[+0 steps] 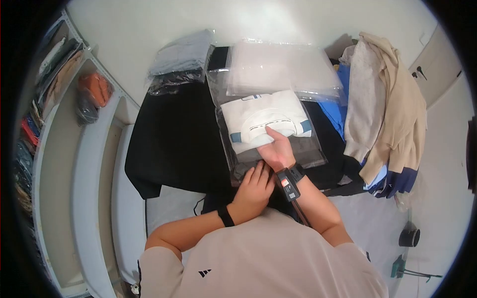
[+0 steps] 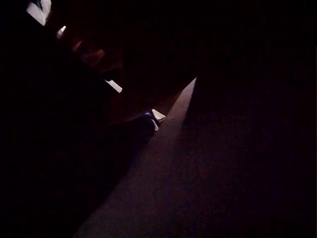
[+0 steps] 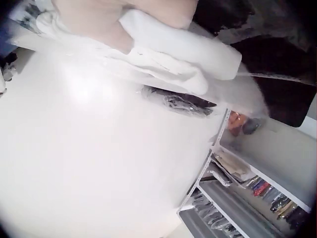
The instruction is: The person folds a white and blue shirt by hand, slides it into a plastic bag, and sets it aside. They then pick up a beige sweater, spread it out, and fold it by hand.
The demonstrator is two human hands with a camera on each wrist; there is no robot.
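A folded white shirt [image 1: 268, 111] with blue patches and lettering along its neck tape lies over a clear plastic bag [image 1: 318, 158] on the black-covered table. My right hand [image 1: 278, 150] holds its near edge, thumb on top and the fingers hidden beneath. In the right wrist view the hand [image 3: 99, 22] grips the rolled white cloth [image 3: 183, 47]. My left hand [image 1: 253, 194] lies at the table's front edge with its fingers extended, fingertips right at the bag's near edge. The left wrist view is almost wholly dark.
A stack of clear plastic bags [image 1: 278, 69] lies at the back, with a bagged grey garment [image 1: 181, 57] to its left. Beige clothing [image 1: 397, 109] is heaped on the right. Shelves [image 1: 59, 119] with bagged clothes stand left of the black tablecloth [image 1: 174, 134].
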